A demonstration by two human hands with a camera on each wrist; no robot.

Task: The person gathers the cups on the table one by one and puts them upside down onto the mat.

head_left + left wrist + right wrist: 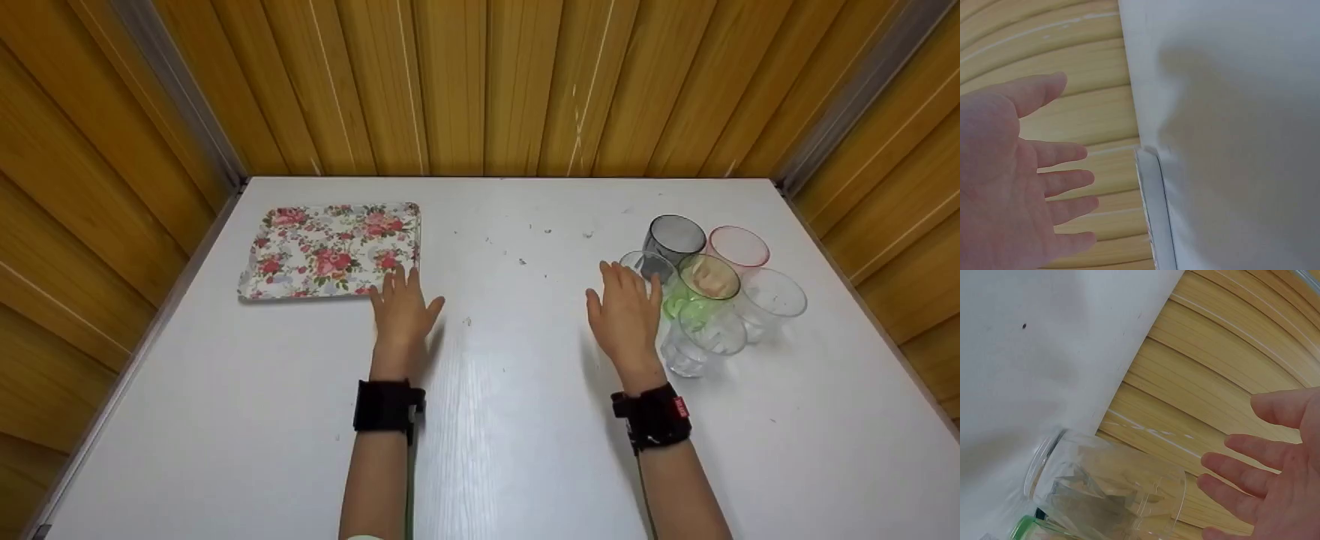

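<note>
My left hand [401, 315] hovers with spread fingers at the near right corner of a floral tray [322, 259], its fingertips overlapping the tray's edge in the head view. In the left wrist view the palm [1005, 185] faces the tray's thin side [1157, 208], holding nothing. My right hand [624, 322], fingers straight and spread, is just left of a cluster of glasses. Nearest to it is a clear glass [646, 268]; in the right wrist view that clear glass [1112, 484] stands beside the fingers. A green glass [709, 277] and another clear glass [705, 341] stand further right.
A grey glass [675, 238], a pink-rimmed glass [739, 247] and one more clear glass [776, 296] complete the cluster. Small dark specks [523, 261] dot the white table [517, 450]. Yellow wood-look walls [487, 90] enclose the back and sides.
</note>
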